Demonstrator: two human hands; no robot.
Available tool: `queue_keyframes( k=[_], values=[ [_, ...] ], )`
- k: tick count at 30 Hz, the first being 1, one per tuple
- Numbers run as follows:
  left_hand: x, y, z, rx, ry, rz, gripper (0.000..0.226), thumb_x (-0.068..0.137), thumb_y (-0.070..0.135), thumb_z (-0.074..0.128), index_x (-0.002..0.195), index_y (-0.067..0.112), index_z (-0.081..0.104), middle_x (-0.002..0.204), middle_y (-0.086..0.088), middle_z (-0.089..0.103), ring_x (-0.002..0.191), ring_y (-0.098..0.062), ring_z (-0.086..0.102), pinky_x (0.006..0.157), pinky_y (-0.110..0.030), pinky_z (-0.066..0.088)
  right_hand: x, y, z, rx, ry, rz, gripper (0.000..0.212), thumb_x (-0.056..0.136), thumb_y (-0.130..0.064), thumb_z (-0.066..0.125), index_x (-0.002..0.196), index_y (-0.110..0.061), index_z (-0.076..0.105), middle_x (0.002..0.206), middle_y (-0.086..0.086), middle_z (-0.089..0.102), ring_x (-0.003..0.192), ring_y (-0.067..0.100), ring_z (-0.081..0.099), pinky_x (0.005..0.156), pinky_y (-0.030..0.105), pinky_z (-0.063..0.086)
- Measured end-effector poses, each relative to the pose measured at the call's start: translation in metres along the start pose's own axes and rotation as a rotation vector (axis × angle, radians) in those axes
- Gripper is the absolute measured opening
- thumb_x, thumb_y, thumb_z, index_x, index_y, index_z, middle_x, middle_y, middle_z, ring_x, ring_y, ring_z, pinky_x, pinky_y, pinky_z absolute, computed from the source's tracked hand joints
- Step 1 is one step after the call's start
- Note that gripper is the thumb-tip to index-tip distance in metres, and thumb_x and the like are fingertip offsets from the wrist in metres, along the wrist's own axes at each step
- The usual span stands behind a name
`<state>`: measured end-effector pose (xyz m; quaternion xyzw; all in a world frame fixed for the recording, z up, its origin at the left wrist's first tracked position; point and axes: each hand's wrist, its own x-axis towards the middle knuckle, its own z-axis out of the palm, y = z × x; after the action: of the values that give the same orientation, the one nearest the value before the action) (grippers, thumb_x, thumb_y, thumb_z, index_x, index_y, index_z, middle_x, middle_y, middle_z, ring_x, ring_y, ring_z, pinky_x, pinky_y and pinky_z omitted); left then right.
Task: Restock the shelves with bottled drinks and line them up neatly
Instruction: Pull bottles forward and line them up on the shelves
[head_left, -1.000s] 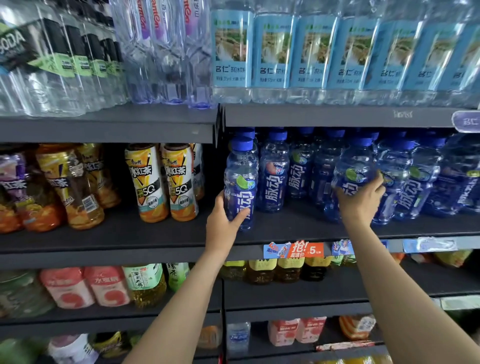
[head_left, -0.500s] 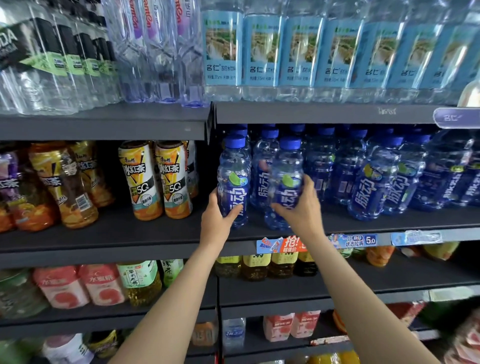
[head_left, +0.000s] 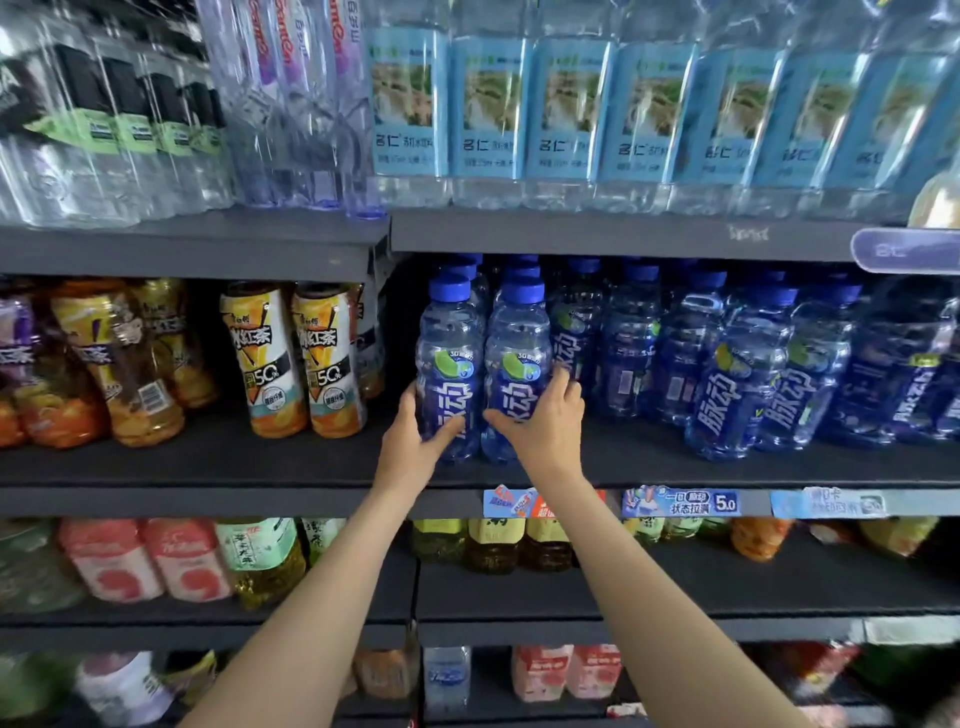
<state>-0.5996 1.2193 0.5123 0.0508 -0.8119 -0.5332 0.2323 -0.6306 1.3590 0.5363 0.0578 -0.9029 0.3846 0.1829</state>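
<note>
Bottles (head_left: 451, 364) and (head_left: 518, 366) stand touching at the shelf (head_left: 260, 462) front; our left hand (head_left: 415, 441) and right hand (head_left: 543, 426) each grasp one. Pushing unevenly could topple them.

Shop drinks aisle shown, likely convenience store or supermarket. Dark tiered shelves (head_left: 208, 467) stocked in rows by product. Blue-capped bottles (head_left: 737, 374) massed at centre right of frame; clear water bottles with pale blue labels (head_left: 566, 114) lined along upper right; iced tea bottles (head_left: 270, 358) at middle left. Price tags (head_left: 680, 501) clipped to shelf edge below centre; more bottled drinks seen on lower shelves.
</note>
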Motion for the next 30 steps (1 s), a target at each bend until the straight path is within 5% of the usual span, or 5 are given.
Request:
queue_keyframes(
  k=[6, 11, 18, 21, 30],
  values=[
    [-0.012, 0.007, 0.013, 0.001, 0.134, -0.018, 0.072, 0.086, 0.031, 0.062, 0.145, 0.016, 0.024, 0.142, -0.002, 0.043, 0.121, -0.006, 0.041, 0.094, -0.019, 0.032, 0.016, 0.019, -0.037, -0.02, -0.11, -0.165, 0.09, 0.074, -0.05, 0.071, 0.139, -0.004, 0.029, 0.134, 0.016, 0.034, 0.125, 0.032, 0.033, 0.099, 0.043, 0.037],
    [-0.034, 0.048, 0.07, 0.237, 0.625, 0.421, 0.034, 0.084, 0.021, 0.052, 0.112, 0.002, 0.049, 0.111, -0.016, 0.051, 0.105, -0.024, 0.044, 0.092, -0.027, 0.034, 0.039, 0.072, -0.109, -0.09, 0.555, -0.306, 0.056, 0.075, -0.014, 0.071, 0.122, 0.005, 0.047, 0.124, 0.028, 0.045, 0.106, 0.043, 0.045, 0.091, 0.047, 0.037],
    [-0.025, 0.085, 0.134, 0.216, 0.617, 0.321, 0.038, 0.08, 0.019, 0.057, 0.114, 0.004, 0.048, 0.113, -0.014, 0.046, 0.105, -0.026, 0.043, 0.089, -0.034, 0.037, 0.089, 0.087, -0.1, -0.316, -0.019, -0.284, 0.085, 0.093, -0.023, 0.055, 0.144, 0.007, -0.006, 0.154, 0.022, 0.0, 0.143, 0.033, 0.007, 0.116, 0.038, 0.012],
    [-0.03, 0.071, 0.12, 0.226, 0.588, 0.214, 0.048, 0.081, 0.012, 0.066, 0.123, 0.005, 0.043, 0.123, -0.015, 0.039, 0.114, -0.029, 0.042, 0.091, -0.029, 0.038, 0.114, 0.071, -0.093, -0.57, 0.031, -0.247, 0.085, 0.094, -0.034, 0.051, 0.143, 0.01, -0.003, 0.152, 0.023, 0.013, 0.139, 0.036, 0.019, 0.112, 0.045, 0.016],
    [-0.034, 0.041, 0.115, 0.358, 0.438, -0.016, 0.073, 0.081, 0.029, 0.069, 0.137, 0.003, 0.03, 0.133, -0.014, 0.035, 0.126, -0.027, 0.033, 0.1, -0.034, 0.034, 0.096, 0.06, -0.091, -0.178, 0.043, -0.172, 0.087, 0.075, -0.039, 0.074, 0.136, -0.002, 0.025, 0.135, 0.02, 0.031, 0.122, 0.041, 0.038, 0.099, 0.042, 0.036]
  ],
)
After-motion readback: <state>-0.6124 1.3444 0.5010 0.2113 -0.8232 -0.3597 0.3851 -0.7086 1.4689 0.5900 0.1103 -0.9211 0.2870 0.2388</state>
